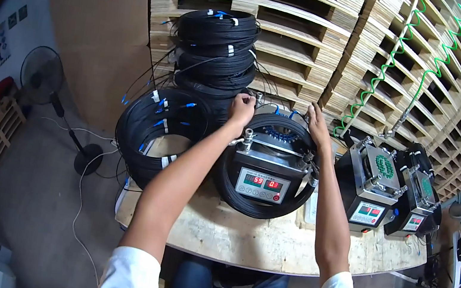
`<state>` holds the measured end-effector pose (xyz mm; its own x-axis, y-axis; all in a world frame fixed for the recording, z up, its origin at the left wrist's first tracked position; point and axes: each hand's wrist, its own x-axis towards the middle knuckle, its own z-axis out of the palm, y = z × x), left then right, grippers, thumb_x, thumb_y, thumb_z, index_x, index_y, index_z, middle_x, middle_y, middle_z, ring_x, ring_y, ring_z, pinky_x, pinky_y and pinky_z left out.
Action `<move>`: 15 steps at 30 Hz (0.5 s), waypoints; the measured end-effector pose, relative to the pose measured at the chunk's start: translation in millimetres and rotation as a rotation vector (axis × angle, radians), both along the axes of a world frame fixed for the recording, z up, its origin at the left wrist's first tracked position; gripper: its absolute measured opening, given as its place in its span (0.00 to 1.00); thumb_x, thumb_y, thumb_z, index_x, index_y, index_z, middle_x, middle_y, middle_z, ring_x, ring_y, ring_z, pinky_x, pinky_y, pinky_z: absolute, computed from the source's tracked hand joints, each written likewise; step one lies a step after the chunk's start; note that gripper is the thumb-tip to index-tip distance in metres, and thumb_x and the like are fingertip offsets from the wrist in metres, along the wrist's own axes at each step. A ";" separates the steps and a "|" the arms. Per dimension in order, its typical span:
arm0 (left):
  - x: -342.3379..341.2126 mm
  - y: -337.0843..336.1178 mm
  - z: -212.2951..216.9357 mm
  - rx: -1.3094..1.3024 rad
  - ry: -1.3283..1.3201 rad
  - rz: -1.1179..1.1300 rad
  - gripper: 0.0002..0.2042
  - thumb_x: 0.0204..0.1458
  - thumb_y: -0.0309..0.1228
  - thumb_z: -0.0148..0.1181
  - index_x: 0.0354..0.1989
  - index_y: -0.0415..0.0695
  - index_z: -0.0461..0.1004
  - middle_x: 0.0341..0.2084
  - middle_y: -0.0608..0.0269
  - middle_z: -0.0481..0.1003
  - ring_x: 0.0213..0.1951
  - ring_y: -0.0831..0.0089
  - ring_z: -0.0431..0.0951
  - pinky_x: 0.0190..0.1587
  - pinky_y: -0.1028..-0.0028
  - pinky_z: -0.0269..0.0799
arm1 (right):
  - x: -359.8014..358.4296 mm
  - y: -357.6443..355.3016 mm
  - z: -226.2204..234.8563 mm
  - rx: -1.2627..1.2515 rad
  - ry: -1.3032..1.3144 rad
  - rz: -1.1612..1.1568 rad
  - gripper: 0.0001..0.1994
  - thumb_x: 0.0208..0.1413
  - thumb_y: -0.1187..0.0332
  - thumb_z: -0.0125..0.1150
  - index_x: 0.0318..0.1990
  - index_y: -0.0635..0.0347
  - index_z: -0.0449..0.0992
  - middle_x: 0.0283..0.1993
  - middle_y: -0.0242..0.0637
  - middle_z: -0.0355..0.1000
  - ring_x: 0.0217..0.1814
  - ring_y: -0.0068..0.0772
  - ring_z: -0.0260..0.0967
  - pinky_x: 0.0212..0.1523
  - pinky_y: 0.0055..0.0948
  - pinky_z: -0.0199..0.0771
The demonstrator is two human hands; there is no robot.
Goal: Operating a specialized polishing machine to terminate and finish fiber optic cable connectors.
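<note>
- We count three machines (291, 190) on the desk (215, 238), one black coil (253, 210) around the leftmost.
- Left grip (240, 111) curled, hold unclear to us; right grip (318, 128) released.

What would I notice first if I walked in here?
Probably the machine with glowing red digits, in the middle, ringed by a black coil, with the left hand and right hand by its far side. Then the stack of black coils behind, to the left, and green patterns atop two machines on the right.
</note>
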<state>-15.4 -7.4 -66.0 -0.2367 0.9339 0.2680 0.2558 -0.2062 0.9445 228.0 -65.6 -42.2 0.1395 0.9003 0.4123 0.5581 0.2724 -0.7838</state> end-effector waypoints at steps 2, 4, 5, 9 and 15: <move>-35.1 42.5 0.8 -0.395 -0.209 -0.335 0.21 0.55 0.41 0.60 0.51 0.39 0.76 0.50 0.47 0.77 0.52 0.59 0.77 0.53 0.67 0.71 | -26.3 -13.8 5.7 0.078 -0.061 -0.001 0.31 0.70 0.49 0.42 0.67 0.67 0.59 0.66 0.56 0.64 0.69 0.46 0.62 0.67 0.32 0.58; -5.4 42.4 3.2 -0.154 -0.055 -0.106 0.19 0.56 0.41 0.59 0.49 0.39 0.77 0.43 0.50 0.79 0.46 0.60 0.79 0.48 0.66 0.73 | -15.2 -28.1 0.9 0.160 -0.104 -0.242 0.29 0.70 0.50 0.38 0.66 0.66 0.60 0.53 0.60 0.72 0.59 0.57 0.69 0.58 0.41 0.67; -9.7 54.8 -0.4 -0.147 -0.065 -0.081 0.19 0.56 0.41 0.59 0.49 0.39 0.77 0.43 0.50 0.79 0.46 0.60 0.79 0.48 0.66 0.73 | -24.7 -29.2 6.0 0.146 -0.107 -0.239 0.29 0.71 0.50 0.38 0.66 0.66 0.60 0.52 0.62 0.73 0.59 0.60 0.69 0.58 0.42 0.66; 0.2 78.4 -6.9 -0.345 -0.392 -0.333 0.11 0.62 0.39 0.54 0.37 0.45 0.77 0.28 0.65 0.76 0.28 0.71 0.73 0.32 0.68 0.68 | -21.2 -31.4 4.6 0.110 -0.105 -0.253 0.28 0.71 0.50 0.38 0.65 0.66 0.61 0.56 0.62 0.70 0.61 0.60 0.67 0.60 0.42 0.65; 9.2 97.3 -24.9 -0.305 -0.934 -0.259 0.10 0.55 0.37 0.68 0.28 0.44 0.78 0.24 0.66 0.79 0.23 0.76 0.76 0.24 0.75 0.68 | -20.0 -23.2 -1.8 0.126 -0.063 -0.181 0.29 0.70 0.50 0.40 0.66 0.65 0.60 0.61 0.62 0.66 0.66 0.60 0.63 0.64 0.40 0.62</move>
